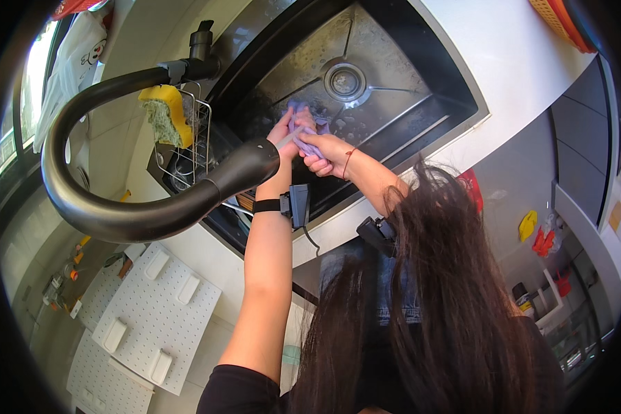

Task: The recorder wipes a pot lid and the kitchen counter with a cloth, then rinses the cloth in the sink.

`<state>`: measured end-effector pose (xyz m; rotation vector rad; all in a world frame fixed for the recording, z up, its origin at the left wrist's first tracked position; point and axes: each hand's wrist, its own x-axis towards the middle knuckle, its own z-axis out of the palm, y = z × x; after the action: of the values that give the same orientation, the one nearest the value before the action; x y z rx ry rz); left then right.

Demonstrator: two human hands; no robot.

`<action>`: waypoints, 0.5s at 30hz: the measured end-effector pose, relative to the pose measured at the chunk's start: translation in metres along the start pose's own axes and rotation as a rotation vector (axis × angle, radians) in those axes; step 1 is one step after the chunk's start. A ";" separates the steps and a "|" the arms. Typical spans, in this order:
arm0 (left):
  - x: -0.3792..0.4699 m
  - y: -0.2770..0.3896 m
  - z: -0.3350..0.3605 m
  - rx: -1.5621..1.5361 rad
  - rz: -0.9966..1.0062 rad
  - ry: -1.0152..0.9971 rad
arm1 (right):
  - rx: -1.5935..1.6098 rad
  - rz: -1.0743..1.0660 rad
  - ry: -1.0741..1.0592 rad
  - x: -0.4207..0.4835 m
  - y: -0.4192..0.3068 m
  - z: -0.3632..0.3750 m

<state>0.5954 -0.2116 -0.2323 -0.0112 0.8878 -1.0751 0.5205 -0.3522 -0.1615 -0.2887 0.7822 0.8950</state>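
A wet lilac cloth (310, 148) is bunched between my two hands, over the near part of a dark metal sink (393, 67). The fingers of my right hand (332, 150) wrap around its lower folds. My left hand (283, 132) grips the other part of the cloth, with folds showing between its fingers. From the head of a black gooseneck faucet (248, 165), a stream of water (291, 137) runs onto the hands and cloth. The faucet head partly covers the view beside my left wrist.
A yellow sponge (171, 116) with a green scouring side rests on a wire rack (202, 129) left of the sink. The drain (345, 82) lies beyond my hands. White pegboard panels (155, 315) stand at lower left. An orange basket (564, 26) sits on the white counter (502, 46).
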 end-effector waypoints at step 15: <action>0.041 -0.036 0.024 -0.223 0.263 0.424 | -0.662 -0.119 0.299 -0.038 -0.019 -0.017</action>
<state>0.5906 -0.2706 -0.2274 0.1488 1.3493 -0.7377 0.5127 -0.3952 -0.1481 -1.0594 0.7120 0.9910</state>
